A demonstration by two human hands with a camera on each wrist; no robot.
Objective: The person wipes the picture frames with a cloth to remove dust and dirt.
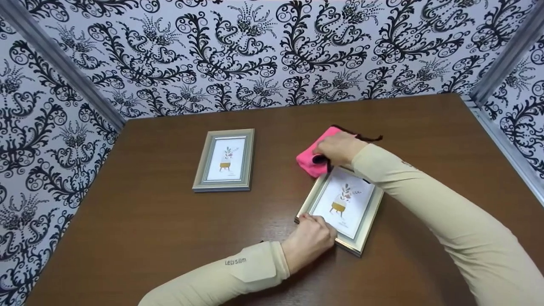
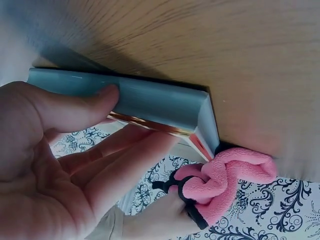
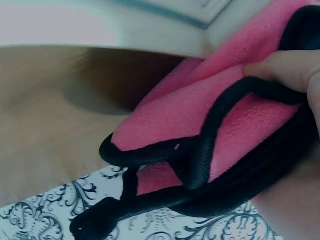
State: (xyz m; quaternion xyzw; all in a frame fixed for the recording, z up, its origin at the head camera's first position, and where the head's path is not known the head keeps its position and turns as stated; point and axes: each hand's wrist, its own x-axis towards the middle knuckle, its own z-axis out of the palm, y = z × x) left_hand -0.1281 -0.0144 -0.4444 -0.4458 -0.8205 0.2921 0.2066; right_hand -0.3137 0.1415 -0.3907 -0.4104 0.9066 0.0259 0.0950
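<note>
My left hand grips the near left corner of a picture frame, thumb on its outer side and fingers over the front, as the left wrist view shows. The frame has a pale gold border around a print of a plant in a yellow pot. At its far end my right hand holds a bunched pink cloth with dark edging. In the right wrist view the cloth lies against the frame's corner, with the thumb pressing into its folds. Part of the frame's far edge is hidden by the right hand and sleeve.
A second picture frame with a similar print lies face up on the brown wooden table, to the left. Patterned black and white walls enclose the table at the back and sides.
</note>
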